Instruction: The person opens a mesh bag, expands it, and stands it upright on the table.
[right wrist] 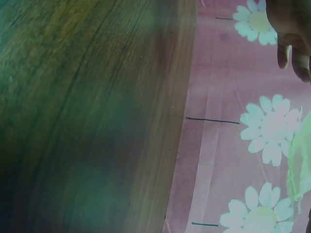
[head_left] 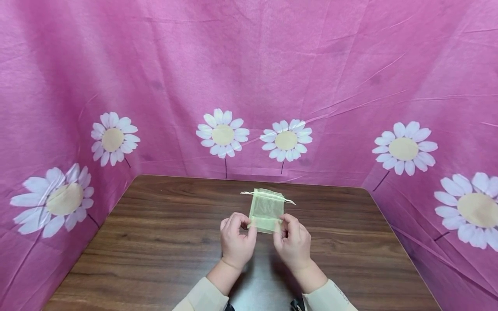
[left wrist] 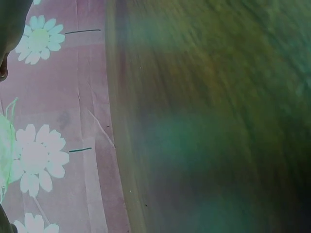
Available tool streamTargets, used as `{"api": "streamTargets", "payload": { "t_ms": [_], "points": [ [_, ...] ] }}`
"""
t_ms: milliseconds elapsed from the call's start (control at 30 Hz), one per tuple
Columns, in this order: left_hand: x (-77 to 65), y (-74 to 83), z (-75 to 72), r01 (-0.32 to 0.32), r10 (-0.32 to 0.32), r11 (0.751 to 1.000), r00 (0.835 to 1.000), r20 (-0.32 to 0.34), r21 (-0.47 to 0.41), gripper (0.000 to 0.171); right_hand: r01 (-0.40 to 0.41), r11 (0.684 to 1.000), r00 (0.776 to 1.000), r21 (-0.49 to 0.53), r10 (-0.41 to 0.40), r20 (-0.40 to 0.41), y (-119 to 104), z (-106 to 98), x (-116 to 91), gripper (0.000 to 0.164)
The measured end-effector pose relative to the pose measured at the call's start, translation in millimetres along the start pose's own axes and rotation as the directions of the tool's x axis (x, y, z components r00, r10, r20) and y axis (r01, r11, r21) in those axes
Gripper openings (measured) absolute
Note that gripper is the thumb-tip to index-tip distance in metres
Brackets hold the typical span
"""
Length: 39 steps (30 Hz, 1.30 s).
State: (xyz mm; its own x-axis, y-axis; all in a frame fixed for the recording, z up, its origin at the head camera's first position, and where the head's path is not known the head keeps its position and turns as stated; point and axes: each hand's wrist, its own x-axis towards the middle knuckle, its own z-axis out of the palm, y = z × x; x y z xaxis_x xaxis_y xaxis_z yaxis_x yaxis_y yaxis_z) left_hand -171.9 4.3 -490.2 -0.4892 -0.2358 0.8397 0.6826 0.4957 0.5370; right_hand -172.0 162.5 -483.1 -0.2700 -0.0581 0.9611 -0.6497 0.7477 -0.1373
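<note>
A small, sheer yellow-green drawstring pouch (head_left: 267, 207) is held up over the table in the head view, its corded top pointing away from me. My left hand (head_left: 238, 239) pinches its near left corner between thumb and finger. At the near right corner, my right hand (head_left: 293, 242) grips it the same way. White cord ends stick out on both sides of the pouch's neck. Through the thin fabric no contents show. Only a sliver of the pouch (left wrist: 6, 150) appears at the left wrist view's edge, and part of the pouch (right wrist: 300, 155) in the right wrist view.
Beneath the hands lies a dark wood-grain table (head_left: 163, 242). A pink cloth (head_left: 249, 65) printed with large white daisies hangs behind it and along both sides. Light-coloured sleeves (head_left: 206, 298) cover the forearms at the near edge.
</note>
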Motion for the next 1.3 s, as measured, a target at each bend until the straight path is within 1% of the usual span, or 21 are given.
{"api": "streamTargets", "payload": {
  "t_ms": [133,267,333,367,400,467,567,633,733,867,967,1067,1133,1200,1233,1267,1300],
  "points": [
    [1.0,0.4,1.0,-0.001,0.001,1.000,1.000,-0.018,-0.023,0.022,0.023,0.999,1.000,0.038,-0.022,-0.016,-1,0,1,0.019],
    [2.1,2.4,1.4,0.037,-0.039,0.998,0.999,-0.031,-0.055,0.025,0.054,0.995,0.998,0.081,-0.050,-0.047,-1,0,3,0.021],
    [2.4,3.4,0.7,0.063,-0.066,0.996,0.997,-0.030,-0.069,0.025,0.073,0.993,0.996,0.096,-0.067,-0.067,0,1,3,0.022],
    [2.1,3.3,0.3,0.066,-0.068,0.995,0.997,-0.027,-0.073,0.025,0.082,0.991,0.994,0.104,-0.074,-0.077,0,1,4,0.023],
    [2.1,3.2,-0.2,0.062,-0.064,0.995,0.998,-0.023,-0.077,0.024,0.088,0.990,0.993,0.109,-0.080,-0.084,1,1,4,0.023],
    [1.8,2.5,-1.1,0.035,-0.036,0.996,0.999,-0.014,-0.083,0.023,0.095,0.989,0.992,0.117,-0.085,-0.093,2,1,5,0.024],
    [1.6,0.2,-1.9,-0.036,0.036,0.995,0.999,-0.004,-0.092,0.021,0.088,0.988,0.993,0.123,-0.077,-0.089,3,1,5,0.022],
    [1.8,-1.0,-2.9,-0.071,0.071,0.993,0.997,0.003,-0.098,0.019,0.076,0.990,0.995,0.120,-0.068,-0.072,3,0,5,0.020],
    [2.7,-2.8,-4.6,-0.108,0.109,0.989,0.994,0.004,-0.100,0.018,0.055,0.989,0.998,0.137,-0.053,-0.014,4,-3,4,0.023],
    [5.5,-4.8,-7.1,-0.136,0.136,0.986,0.991,-0.003,-0.101,0.019,0.041,0.979,0.995,0.200,-0.058,0.078,9,-8,6,0.032],
    [7.6,-5.7,-8.6,-0.144,0.145,0.984,0.989,-0.005,-0.108,0.020,0.040,0.970,0.992,0.240,-0.067,0.107,15,-12,11,0.039],
    [8.3,-5.7,-9.9,-0.138,0.138,0.983,0.990,-0.002,-0.121,0.021,0.039,0.964,0.992,0.264,-0.069,0.105,19,-16,20,0.052],
    [8.3,-5.3,-10.7,-0.121,0.123,0.984,0.992,0.005,-0.128,0.021,0.042,0.961,0.993,0.275,-0.070,0.093,20,-18,26,0.056],
    [8.5,-4.5,-11.5,-0.096,0.099,0.987,0.995,0.018,-0.131,0.021,0.031,0.961,0.995,0.276,-0.056,0.082,22,-19,33,0.053],
    [8.7,-4.3,-11.9,-0.078,0.083,0.988,0.996,0.029,-0.131,0.020,0.012,0.963,0.996,0.268,-0.037,0.087,24,-18,37,0.048],
    [9.0,-4.0,-12.3,-0.054,0.061,0.990,0.997,0.046,-0.134,0.020,-0.030,0.966,0.993,0.256,0.001,0.114,26,-18,41,0.042],
    [9.3,-4.0,-12.7,-0.034,0.042,0.991,0.997,0.062,-0.133,0.020,-0.095,0.966,0.985,0.240,0.056,0.164,28,-17,47,0.038]
  ]
}}
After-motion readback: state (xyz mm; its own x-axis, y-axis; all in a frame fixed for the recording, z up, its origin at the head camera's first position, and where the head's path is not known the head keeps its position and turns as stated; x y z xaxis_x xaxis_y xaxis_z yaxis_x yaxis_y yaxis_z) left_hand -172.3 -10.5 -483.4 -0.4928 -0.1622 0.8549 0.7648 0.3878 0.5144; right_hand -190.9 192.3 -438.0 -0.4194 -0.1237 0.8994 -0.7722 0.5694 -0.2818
